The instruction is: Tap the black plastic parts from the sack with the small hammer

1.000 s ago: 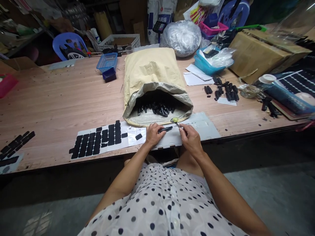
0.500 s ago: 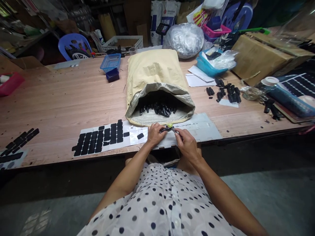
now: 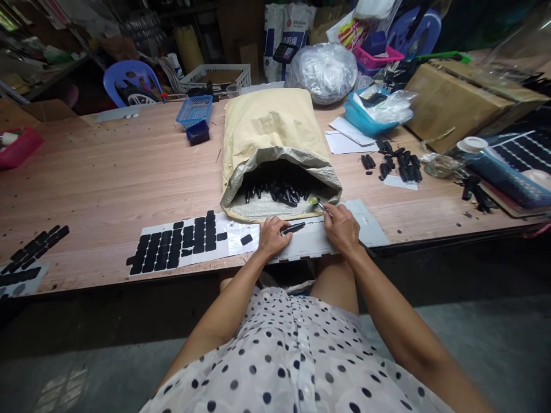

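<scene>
My left hand is closed around one end of a slender black part, which points right over the grey board at the table's front edge. My right hand grips a thin metal tool with a round yellow-green end. That end is in front of the right side of the sack's mouth, apart from the black part. The tan sack lies on its side with its opening toward me. Inside it are many glossy black parts, the deeper ones lost in shadow.
Left of my hands lies a sheet of black stickers. Loose black pieces are piled at the right, near a turquoise basket and a cardboard box. Blue baskets stand behind, left of the sack.
My right hand has moved right and slightly forward with the tool, away from the black part. My left hand has stayed in place, still holding that part.
</scene>
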